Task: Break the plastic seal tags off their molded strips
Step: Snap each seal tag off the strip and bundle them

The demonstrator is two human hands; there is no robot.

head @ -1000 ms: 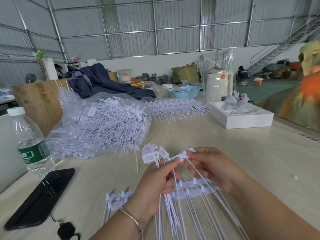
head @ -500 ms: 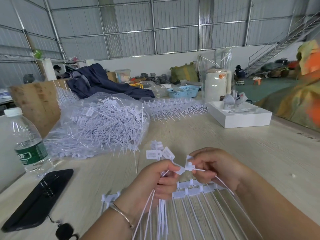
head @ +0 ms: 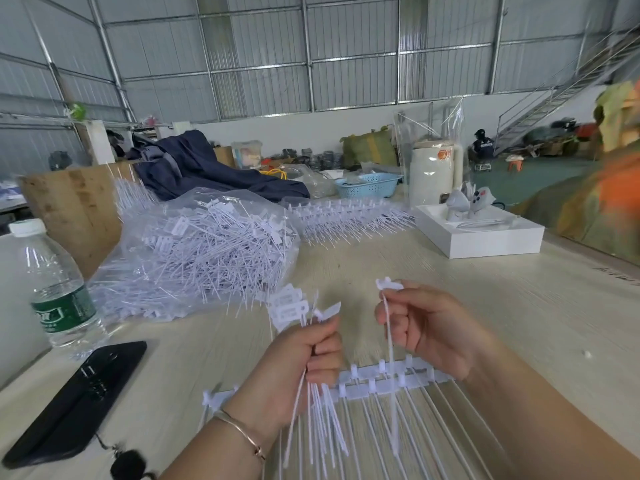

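One tag freed, a bunch held

Right hand (head: pixel 429 332) pinched a single thin white plastic seal tag (head: pixel 388 285); left hand (head: pixel 304 362) clutched the white detached bundle (head: pixel 294 308), probably collecting them.

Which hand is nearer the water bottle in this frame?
Left. The left hand, gripping a bundle of loose tags, is on the water bottle side of the table. The right hand, pinching a single tag, is farther away, beyond the left.
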